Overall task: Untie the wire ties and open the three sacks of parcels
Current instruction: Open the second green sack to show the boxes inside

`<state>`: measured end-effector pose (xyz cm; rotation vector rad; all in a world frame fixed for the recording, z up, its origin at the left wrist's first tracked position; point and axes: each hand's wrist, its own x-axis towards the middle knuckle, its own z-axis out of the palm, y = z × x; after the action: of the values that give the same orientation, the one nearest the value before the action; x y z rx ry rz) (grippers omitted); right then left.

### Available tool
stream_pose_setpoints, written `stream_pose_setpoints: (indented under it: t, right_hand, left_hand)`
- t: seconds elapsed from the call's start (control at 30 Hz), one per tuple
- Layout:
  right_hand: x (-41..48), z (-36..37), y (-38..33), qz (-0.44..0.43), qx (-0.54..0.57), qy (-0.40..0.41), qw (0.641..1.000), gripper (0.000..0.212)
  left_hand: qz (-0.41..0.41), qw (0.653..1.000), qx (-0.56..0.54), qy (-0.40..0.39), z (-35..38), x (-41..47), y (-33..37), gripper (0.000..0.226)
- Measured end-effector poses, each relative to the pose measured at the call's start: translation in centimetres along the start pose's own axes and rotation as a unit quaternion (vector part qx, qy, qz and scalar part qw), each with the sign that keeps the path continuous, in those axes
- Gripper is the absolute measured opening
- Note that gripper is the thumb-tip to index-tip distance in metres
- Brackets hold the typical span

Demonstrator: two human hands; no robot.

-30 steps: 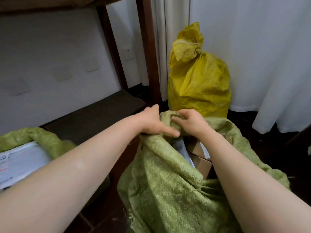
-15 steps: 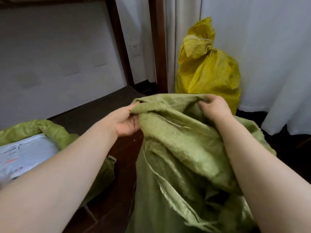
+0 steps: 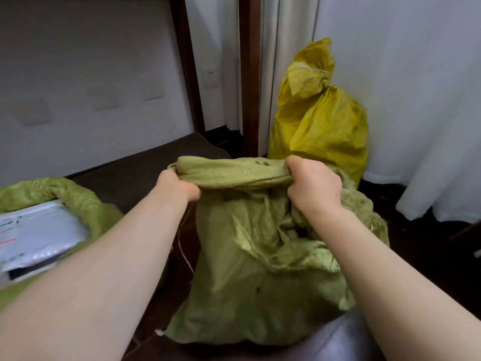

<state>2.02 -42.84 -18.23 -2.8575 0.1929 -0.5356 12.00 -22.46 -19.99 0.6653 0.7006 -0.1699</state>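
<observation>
A green woven sack [image 3: 250, 269] stands on the floor in front of me, its mouth edge pulled into a taut band at the top. My left hand [image 3: 177, 186] grips the left end of that edge, and my right hand [image 3: 312, 186] grips the right end. The sack's contents are hidden behind the raised cloth. At the far left lies a second green sack [image 3: 70, 196], open, with grey parcels [image 3: 33, 238] showing inside. A yellow sack [image 3: 320, 126] stands behind, its neck bunched and tied shut.
A dark wooden post [image 3: 248, 74] rises just left of the yellow sack, and white curtains [image 3: 416, 100] hang behind it. A dark low bench [image 3: 145, 165] runs along the white wall. A thin string [image 3: 183, 248] dangles beside the middle sack.
Both hands started close together at the sack's mouth, then moved apart and lifted its edge. The parcels seen inside a second ago are now hidden by the raised cloth.
</observation>
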Motion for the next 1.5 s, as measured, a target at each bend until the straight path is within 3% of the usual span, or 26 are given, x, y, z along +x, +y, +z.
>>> stream_pose_setpoints:
  t: [0.07, 0.17, 0.23, 0.3, 0.37, 0.43, 0.53, 0.63, 0.67, 0.77, 0.83, 0.9, 0.97, 1.03, 1.1, 1.13, 1.2, 1.23, 1.27, 1.33, 1.4, 1.43, 1.5]
  right_hand:
    - [0.0, 0.4, -0.1, 0.0, -0.002, 0.032, 0.999, 0.031]
    - [0.6, 0.9, -0.4, 0.013, 0.018, 0.048, 0.999, 0.032]
    - [0.9, 1.2, -0.7, 0.014, 0.029, 0.057, 0.998, 0.031]
    - [0.9, 1.7, -1.1, -0.002, 0.022, 0.05, 0.998, 0.03]
    - [0.7, 2.1, -1.2, -0.034, 0.021, 0.036, 0.999, 0.029]
    - [0.3, 1.7, -1.3, -0.078, 0.016, -0.007, 0.997, 0.025]
    - [-0.2, 0.1, -1.1, -0.091, 0.062, -0.175, 0.978, 0.021]
    - [-0.5, -3.4, -0.4, -0.053, 0.172, -0.34, 0.923, 0.025]
    - [-0.6, -4.3, 0.2, -0.07, 0.145, -0.369, 0.915, 0.034]
    - [-1.0, -5.2, 1.3, -0.08, 0.016, -0.417, 0.905, 0.093]
    - [-1.8, -3.3, 1.6, -0.061, 0.008, -0.366, 0.929, 0.099]
    - [-2.4, -1.0, 1.8, -0.026, -0.029, -0.231, 0.972, 0.062]
    - [-2.6, 0.3, 1.9, 0.0, -0.071, -0.108, 0.992, 0.028]
    - [-2.5, 0.9, 2.0, 0.026, -0.04, -0.055, 0.997, 0.022]
    - [-2.1, 0.9, 2.0, 0.056, 0.002, -0.021, 0.998, 0.021]
    - [-1.9, 0.8, 1.9, 0.069, 0.016, -0.004, 0.997, 0.021]
    - [-1.6, 0.7, 1.2, 0.08, 0.037, 0.019, 0.996, 0.02]
    - [-1.4, 0.7, 0.8, 0.079, 0.047, 0.024, 0.995, 0.02]
    - [-1.2, 0.8, 0.3, 0.079, 0.056, 0.022, 0.995, 0.021]
    - [-0.9, 1.1, -0.6, 0.082, 0.082, 0.007, 0.993, 0.024]
    - [-0.7, 1.1, -1.2, 0.093, 0.122, -0.008, 0.988, 0.027]
    - [-0.7, 1.0, -1.2, 0.093, 0.142, -0.024, 0.985, 0.026]
    - [-0.7, 0.7, -0.7, 0.066, 0.184, -0.098, 0.976, 0.021]
  left_hand:
    - [-0.023, 0.994, 0.092, 0.047, -0.8, -0.7, -1.2, 0.028]
    - [-0.049, 0.962, 0.264, 0.055, -2.2, -2.4, -2.8, 0.094]
    - [-0.121, 0.958, 0.261, 0.005, -2.4, -3.8, -3.7, 0.121]
    - [-0.19, 0.951, 0.238, -0.059, -2.0, -5.1, -4.5, 0.131]
    - [-0.214, 0.947, 0.222, -0.091, -1.0, -5.9, -4.8, 0.119]
    - [-0.199, 0.959, 0.169, -0.108, 0.2, -6.3, -5.0, 0.081]
    - [-0.159, 0.98, 0.076, -0.093, 1.8, -7.3, -5.1, 0.039]
    - [-0.085, 0.995, -0.026, -0.051, 2.1, -8.0, -5.0, 0.032]
    - [-0.065, 0.996, -0.053, -0.04, 2.0, -8.2, -4.9, 0.033]
    - [-0.025, 0.996, -0.082, -0.01, 2.0, -9.1, -5.1, 0.036]
    - [-0.024, 0.998, -0.063, 0.0, 2.0, -9.3, -5.3, 0.036]
    - [-0.049, 0.998, -0.043, -0.006, 1.6, -9.0, -5.3, 0.035]
    - [-0.079, 0.996, 0.029, -0.025, 0.6, -7.6, -5.2, 0.028]
    - [-0.082, 0.985, 0.151, -0.002, -0.7, -6.5, -5.1, 0.027]
    - [-0.008, 0.941, 0.337, 0.038, -2.0, -5.7, -5.1, 0.045]
    - [0.07, 0.894, 0.435, 0.087, -2.6, -5.4, -5.1, 0.065]
    - [0.307, 0.752, 0.563, 0.153, -3.1, -5.1, -4.8, 0.094]
    - [0.425, 0.676, 0.591, 0.114, -2.9, -5.6, -4.6, 0.099]
    - [0.494, 0.603, 0.626, 0.021, -2.3, -6.3, -4.6, 0.102]
    - [0.464, 0.452, 0.745, -0.159, -1.0, -7.5, -5.8, 0.115]
    - [0.406, 0.324, 0.83, -0.205, -0.7, -7.1, -8.0, 0.135]
    - [0.423, 0.295, 0.836, -0.188, -0.9, -6.3, -8.9, 0.131]
    - [0.518, 0.291, 0.794, -0.127, -1.7, -5.0, -9.7, 0.085]
